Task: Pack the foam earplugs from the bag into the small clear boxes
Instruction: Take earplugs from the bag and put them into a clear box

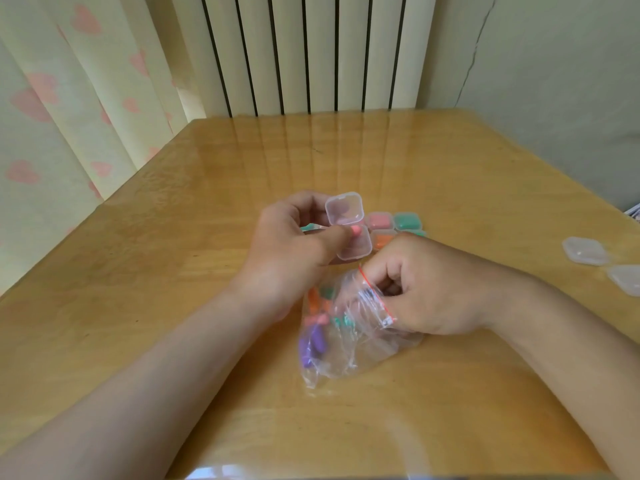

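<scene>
the person's left hand (287, 233) grips the small open box (353, 249) over the table (156, 271), fingers curled behind it and the thumb pressing a pink earplug (356, 232) at the rim of its base, with the hinged lid (344, 208) standing up behind; a second pink shape shows through the lid, though whether it lies inside cannot be told. just nearer the person than this box the right hand (429, 292) is closed on the mouth of the bag (349, 344), pinching the red zip strip, and the loose earplugs (313, 341), purple, orange, pink and green, lie heaped in the part of the bag nearest the left wrist. the plugs are likely feather-light, soft and springy, so they squash under a thumb and may pop back out before the lid snaps; best pinched at the middle between finger and thumb. the box looks thin, stiff and slippery, safest held by its side walls as the lid is pressed. the bag is limp film and will slide unless held at the mouth. just beyond and to the right of the held box sit filled boxes (394, 225), close enough to be knocked; empty boxes (585, 251) lie well to its right near the table's edge. bare tabletop to the left of and beyond the box gives room
</scene>
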### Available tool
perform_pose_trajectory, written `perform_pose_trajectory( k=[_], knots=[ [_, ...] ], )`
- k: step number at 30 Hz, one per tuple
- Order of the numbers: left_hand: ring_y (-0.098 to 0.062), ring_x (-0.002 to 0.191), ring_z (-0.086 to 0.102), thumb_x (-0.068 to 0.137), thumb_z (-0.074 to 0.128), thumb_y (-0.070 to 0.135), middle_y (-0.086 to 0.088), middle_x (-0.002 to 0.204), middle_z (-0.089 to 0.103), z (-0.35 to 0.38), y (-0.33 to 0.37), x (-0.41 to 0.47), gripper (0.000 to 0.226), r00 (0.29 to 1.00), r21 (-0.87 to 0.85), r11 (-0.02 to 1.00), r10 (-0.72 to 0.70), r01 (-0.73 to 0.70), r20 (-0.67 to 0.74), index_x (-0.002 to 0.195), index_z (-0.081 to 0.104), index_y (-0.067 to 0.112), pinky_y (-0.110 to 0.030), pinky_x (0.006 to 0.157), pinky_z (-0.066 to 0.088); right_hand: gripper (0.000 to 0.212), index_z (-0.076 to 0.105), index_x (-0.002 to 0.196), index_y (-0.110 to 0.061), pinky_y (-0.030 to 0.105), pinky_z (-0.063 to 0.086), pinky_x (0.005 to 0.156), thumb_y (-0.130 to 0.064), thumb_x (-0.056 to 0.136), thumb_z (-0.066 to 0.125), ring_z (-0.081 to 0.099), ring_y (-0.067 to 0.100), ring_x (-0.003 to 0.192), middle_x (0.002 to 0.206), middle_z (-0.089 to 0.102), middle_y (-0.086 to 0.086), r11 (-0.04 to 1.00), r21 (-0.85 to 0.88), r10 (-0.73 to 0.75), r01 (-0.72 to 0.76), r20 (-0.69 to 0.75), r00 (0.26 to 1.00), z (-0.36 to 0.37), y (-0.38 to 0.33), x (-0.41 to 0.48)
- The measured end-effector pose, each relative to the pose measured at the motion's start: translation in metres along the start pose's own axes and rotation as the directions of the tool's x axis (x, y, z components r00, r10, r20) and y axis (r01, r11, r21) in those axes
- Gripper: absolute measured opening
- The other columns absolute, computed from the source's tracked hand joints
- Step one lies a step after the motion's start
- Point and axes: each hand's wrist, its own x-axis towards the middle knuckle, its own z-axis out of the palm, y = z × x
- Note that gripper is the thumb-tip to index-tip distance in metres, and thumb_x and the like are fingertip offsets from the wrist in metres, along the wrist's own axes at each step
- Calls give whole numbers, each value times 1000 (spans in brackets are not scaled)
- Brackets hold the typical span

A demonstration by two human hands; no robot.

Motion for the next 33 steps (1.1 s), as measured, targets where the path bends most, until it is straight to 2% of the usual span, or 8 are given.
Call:
perform_pose_trajectory(
  k=[3, 7, 13, 16, 20, 25, 30, 33],
  knots=[
    [-30, 75, 73, 80, 76, -2, -14, 85, 73, 7, -4, -3, 16, 1000, -66, 998, -17, 16, -24, 91, 68, 6, -46, 83, 59, 14, 70, 78, 4, 30, 36, 47, -3, 89, 65, 45, 8, 54, 63, 62, 19, 994, -109, -11, 7, -41, 999, 8, 3, 6],
    [-21, 62, 67, 84, 68, -12, -16, 79, 68, 11, -2, -5, 14, 999, -179, 983, -43, 37, -27, 96, 63, -6, -30, 64, 53, 25, 50, 56, 1, 27, 27, 45, 8, 76, 62, 33, 7, 49, 48, 39, 3, 975, -220, -73, 40, -142, 987, 15, 4, 11],
    [-20, 60, 68, 85, 65, -14, -23, 81, 65, 12, 1, -6, 16, 998, -248, 967, -57, 48, -27, 100, 59, -12, -25, 58, 52, 49, 31, 45, -18, 21, 21, 44, 3, 71, 68, 31, 14, 46, 43, 32, -3, 936, -343, -168, 77, -242, 956, 25, 4, 18],
    [-30, 75, 71, 83, 71, -8, -32, 95, 67, 11, 1, -6, 17, 996, -217, 975, -69, 56, -53, 98, 63, -5, -34, 66, 57, 46, 32, 46, -19, 32, 29, 44, -6, 72, 68, 36, 16, 47, 44, 39, -6, 926, -377, -130, 13, -286, 949, 30, 2, 20],
    [-44, 93, 69, 81, 76, 0, -31, 100, 67, 10, 0, -6, 16, 997, -152, 987, -54, 44, -59, 95, 68, 3, -50, 80, 58, 44, 35, 46, -25, 32, 35, 47, -11, 75, 66, 37, 14, 46, 48, 49, -18, 932, -362, -90, -30, -308, 947, 35, -5, 21],
    [-36, 81, 71, 81, 75, 1, -28, 96, 70, 10, 0, -7, 13, 998, -108, 994, -32, 27, -48, 91, 69, 6, -41, 74, 56, 42, 37, 50, -25, 37, 41, 49, -11, 76, 66, 39, 13, 48, 43, 43, -12, 935, -354, -111, 4, -282, 953, 33, -8, 20],
    [-43, 87, 70, 74, 76, 6, -27, 94, 71, 11, 1, -7, 18, 998, -111, 994, -23, 16, -61, 90, 69, 7, -49, 78, 58, 16, 56, 71, -13, 28, 39, 48, -15, 84, 63, 50, 16, 56, 56, 50, -7, 936, -350, -124, 44, -209, 970, 25, -11, 13],
    [-22, 69, 72, 83, 72, -4, -17, 81, 73, 12, 2, -8, 14, 999, -141, 990, -3, -3, -40, 94, 66, 1, -31, 64, 55, 11, 59, 78, -11, 28, 43, 49, -15, 86, 63, 57, 19, 62, 63, 60, -2, 947, -319, -108, 38, -204, 973, 20, -10, 10]
  ],
)
